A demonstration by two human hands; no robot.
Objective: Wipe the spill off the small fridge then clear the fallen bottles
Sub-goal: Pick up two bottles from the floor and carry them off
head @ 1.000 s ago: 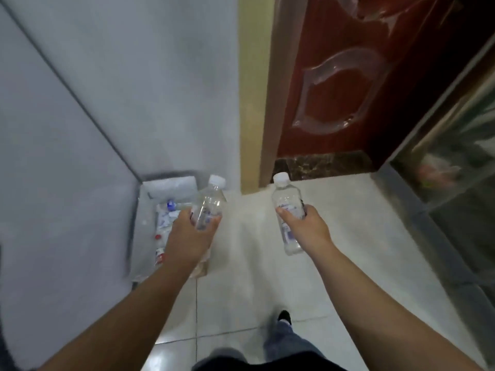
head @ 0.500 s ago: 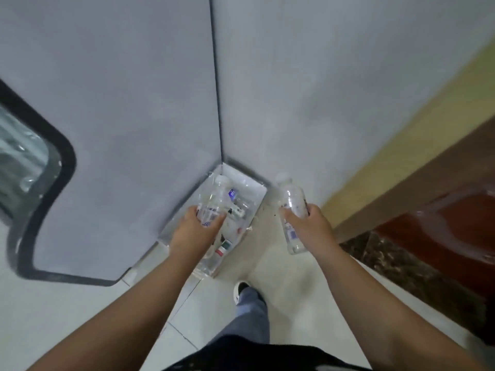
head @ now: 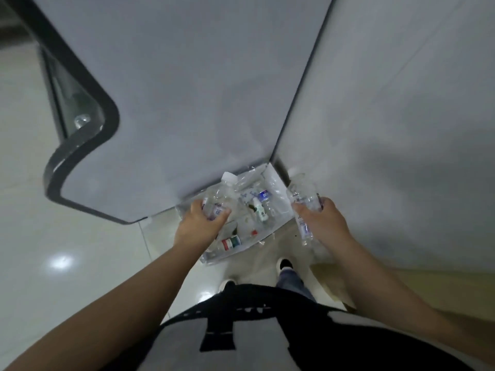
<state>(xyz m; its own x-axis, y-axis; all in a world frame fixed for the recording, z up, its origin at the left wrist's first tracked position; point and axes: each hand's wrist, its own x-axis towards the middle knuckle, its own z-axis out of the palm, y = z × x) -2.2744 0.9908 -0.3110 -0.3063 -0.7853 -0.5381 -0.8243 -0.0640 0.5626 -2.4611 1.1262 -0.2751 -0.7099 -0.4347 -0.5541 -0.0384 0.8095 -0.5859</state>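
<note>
Clear plastic bottles, 1 gripped in each hand: left hand [head: 197,229] holds its bottle [head: 214,203] over the bin [head: 278,194] in the floor corner, right hand [head: 325,226] holds another [head: 304,199] at the bin's right edge. Half a second ago both were farther back; dropping looks next.

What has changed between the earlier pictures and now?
The view swung from the door toward the corner, and the bin of bottles now lies just below both hands. The left hand and right hand still grip their clear bottles; nothing was released.
</note>
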